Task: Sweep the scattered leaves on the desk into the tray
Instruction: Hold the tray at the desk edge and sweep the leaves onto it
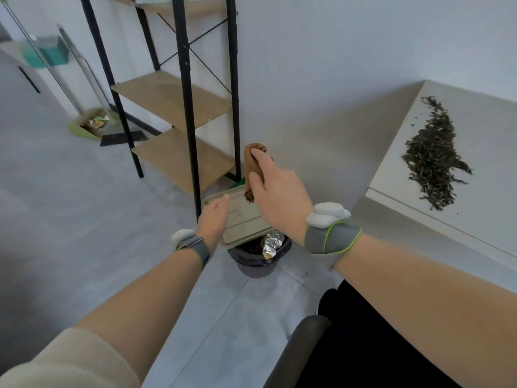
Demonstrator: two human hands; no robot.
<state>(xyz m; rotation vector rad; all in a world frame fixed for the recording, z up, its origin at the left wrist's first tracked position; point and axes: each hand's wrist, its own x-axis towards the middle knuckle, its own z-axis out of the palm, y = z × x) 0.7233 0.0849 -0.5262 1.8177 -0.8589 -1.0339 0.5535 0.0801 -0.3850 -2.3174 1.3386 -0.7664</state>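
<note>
A pale beige tray (242, 219) is held tilted over a dark waste bin (257, 260) on the floor. My left hand (214, 221) grips the tray's left edge. My right hand (275, 189) is shut on a brown cloth (251, 163), which rests against the tray's far corner. A heap of dark dried leaves (433, 155) lies on the white desk (481, 208) at the right, apart from both hands.
A black-framed shelf with wooden boards (179, 99) stands behind the bin by the wall. Crumpled foil (272, 243) sits in the bin. A green dustpan (88, 127) with litter and a broom lean at the far left. A dark chair armrest (305, 334) is near my body.
</note>
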